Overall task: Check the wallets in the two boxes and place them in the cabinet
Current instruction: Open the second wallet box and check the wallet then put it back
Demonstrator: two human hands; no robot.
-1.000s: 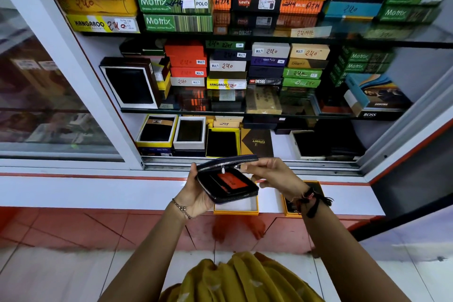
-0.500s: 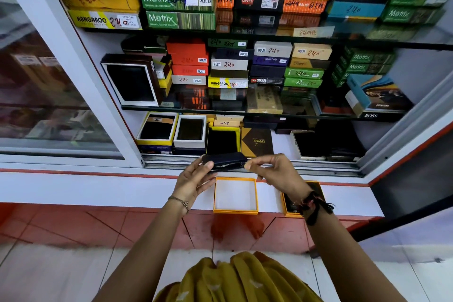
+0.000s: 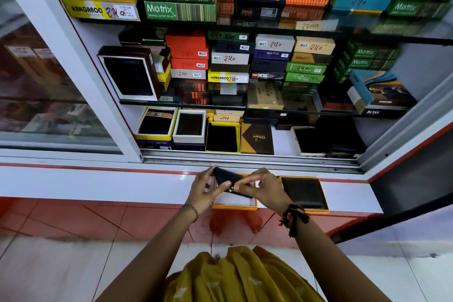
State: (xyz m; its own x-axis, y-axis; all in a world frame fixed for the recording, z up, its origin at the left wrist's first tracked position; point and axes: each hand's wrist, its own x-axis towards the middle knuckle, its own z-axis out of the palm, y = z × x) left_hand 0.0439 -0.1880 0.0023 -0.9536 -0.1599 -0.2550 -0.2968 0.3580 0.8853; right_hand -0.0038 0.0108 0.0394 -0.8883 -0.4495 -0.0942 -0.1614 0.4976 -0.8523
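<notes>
A closed black zip wallet (image 3: 226,177) is held tilted just above an open orange box (image 3: 234,204) with a white lining on the white ledge. My left hand (image 3: 204,189) grips its left end. My right hand (image 3: 263,187) pinches the wallet's right side near the zip pull. To the right sits a second orange box (image 3: 324,197) with a dark wallet (image 3: 301,191) lying flat in it. The cabinet's bottom shelf (image 3: 282,141) lies behind the ledge with its sliding glass open.
The cabinet shelves are packed with stacked wallet boxes. Open display boxes (image 3: 188,126) with dark wallets line the bottom shelf front. A metal sliding track (image 3: 245,158) separates ledge and shelf. A closed glass pane (image 3: 49,81) is at left. Red and white floor tiles lie below.
The wallet was open, showing an orange insert; it has since been closed and lowered towards the empty orange box. Both hands came down with it.
</notes>
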